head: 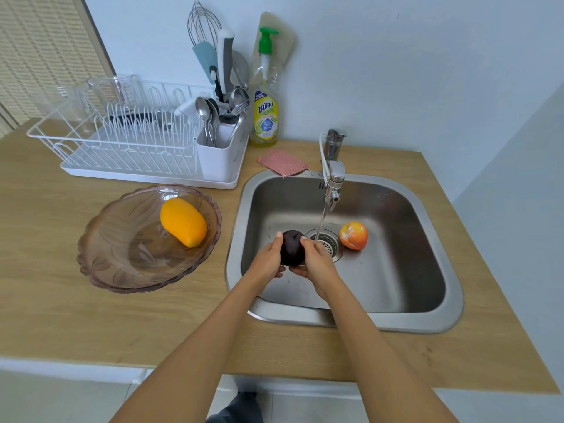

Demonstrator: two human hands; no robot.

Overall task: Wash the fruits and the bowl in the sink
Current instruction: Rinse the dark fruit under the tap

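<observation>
Both hands hold a dark purple round fruit over the steel sink, just left of the drain. My left hand grips its left side and my right hand its right side. A thin stream of water runs from the tap onto the drain, to the right of the fruit. An orange-red fruit lies in the sink right of the drain. On the counter to the left stands a brownish glass bowl with a yellow mango inside.
A white dish rack with a cutlery holder stands at the back left. A bottle of dish soap stands against the wall, and a pink scrub cloth lies at the sink's back rim. The wooden counter surrounds the sink.
</observation>
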